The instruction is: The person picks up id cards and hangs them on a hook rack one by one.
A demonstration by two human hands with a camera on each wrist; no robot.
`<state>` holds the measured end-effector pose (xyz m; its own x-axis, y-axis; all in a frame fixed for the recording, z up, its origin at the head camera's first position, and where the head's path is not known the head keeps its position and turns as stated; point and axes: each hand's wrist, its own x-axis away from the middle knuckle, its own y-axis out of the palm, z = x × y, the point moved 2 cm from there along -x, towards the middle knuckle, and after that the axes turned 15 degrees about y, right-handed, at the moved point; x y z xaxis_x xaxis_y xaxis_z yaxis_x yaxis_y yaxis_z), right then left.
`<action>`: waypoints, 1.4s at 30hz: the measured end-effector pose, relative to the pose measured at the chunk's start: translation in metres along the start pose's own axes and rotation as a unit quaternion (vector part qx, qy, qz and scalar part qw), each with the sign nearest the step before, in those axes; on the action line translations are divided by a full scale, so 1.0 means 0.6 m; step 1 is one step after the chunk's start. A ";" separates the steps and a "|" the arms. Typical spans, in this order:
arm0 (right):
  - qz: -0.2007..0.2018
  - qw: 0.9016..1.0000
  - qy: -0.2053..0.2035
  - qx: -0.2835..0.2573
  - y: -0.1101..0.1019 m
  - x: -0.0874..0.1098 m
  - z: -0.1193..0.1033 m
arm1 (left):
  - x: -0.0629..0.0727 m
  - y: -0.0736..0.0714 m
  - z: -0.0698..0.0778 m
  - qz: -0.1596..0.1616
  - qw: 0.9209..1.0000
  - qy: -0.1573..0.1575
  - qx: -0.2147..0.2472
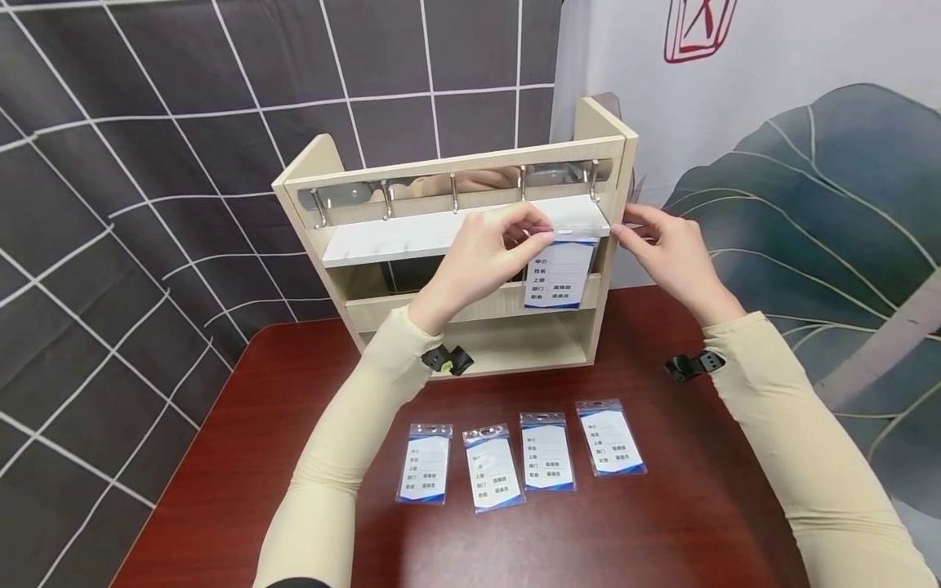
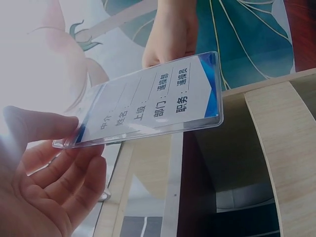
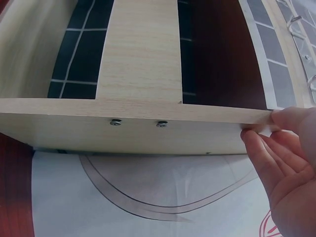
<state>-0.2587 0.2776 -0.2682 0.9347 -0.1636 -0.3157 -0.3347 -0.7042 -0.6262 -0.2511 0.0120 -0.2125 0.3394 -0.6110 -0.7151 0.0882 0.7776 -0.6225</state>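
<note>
My left hand [image 1: 478,261] pinches a clear badge holder [image 1: 560,278] by its top edge, thumb on one side and fingers on the other. Its white card with blue corners and printed characters hangs before the right part of a wooden shelf rack [image 1: 470,316], below the rightmost hook [image 1: 594,180]. In the left wrist view the thumb lies over the top end of the badge holder [image 2: 153,103]. My right hand [image 1: 680,255] grips the front edge of the rack's right side panel [image 3: 163,111] between thumb and fingers.
Several badge holders [image 1: 547,453] lie in a row on the dark red table [image 1: 309,506] before the rack. Several metal hooks [image 1: 385,200] line a shiny strip along the rack's top, above a white shelf [image 1: 412,237]. A grid-patterned dark cloth [image 1: 147,204] hangs behind.
</note>
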 end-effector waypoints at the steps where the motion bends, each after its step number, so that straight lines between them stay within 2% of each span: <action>1: 0.000 1.000 0.001 0.001 -0.001 0.000 0.000 | -0.002 0.002 0.000 0.001 1.000 0.001 0.001; 15: -0.009 1.000 0.011 -0.004 -0.003 0.002 0.000 | -0.022 0.027 -0.004 0.009 1.000 0.010 -0.020; 26: -0.007 1.000 0.008 -0.007 -0.002 -0.001 0.000 | -0.034 0.036 -0.011 0.033 0.999 0.018 -0.032; 33: -0.004 1.000 0.005 -0.008 0.001 -0.002 -0.001 | -0.045 0.037 -0.009 0.020 0.998 -0.014 -0.051; 42: -0.006 1.000 0.007 -0.005 -0.002 -0.002 -0.002 | -0.056 0.041 -0.008 0.003 0.996 -0.017 -0.086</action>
<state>-0.2593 0.2776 -0.2663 0.9405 -0.1649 -0.2972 -0.3219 -0.7130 -0.6230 -0.2647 0.0507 -0.2051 0.3714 -0.5981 -0.7101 -0.0757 0.7428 -0.6652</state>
